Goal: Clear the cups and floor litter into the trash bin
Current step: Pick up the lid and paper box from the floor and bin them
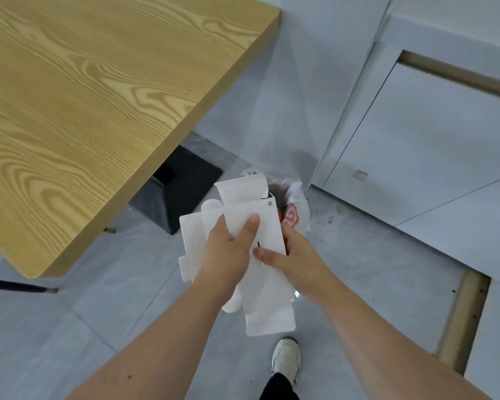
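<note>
Both hands' grip closed on flattened white carton [267, 272]: left hand [228, 252], right hand [293, 255]; bag-lined trash bin [296, 209] beyond.

Bright, even, diffuse daylight throughout, without harsh glare. Soft shadow under the wooden surface [98, 111] and a faint one on the wall above the trash bin [296, 209]. Wide-angle bending of straight lines toward the edges; slight softness overall, forearms blurred near the bottom.

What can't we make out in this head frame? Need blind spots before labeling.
- Trash bin: head view, mostly hidden behind the flattened white carton; contents unreadable.
- White rounded pieces under the carton: covered by the carton and left hand; whether cups, cannot tell.
- Right hand: fingers behind the carton.
- Small print on the carton: too small.
- Table: cut by the left and top edges.
</note>
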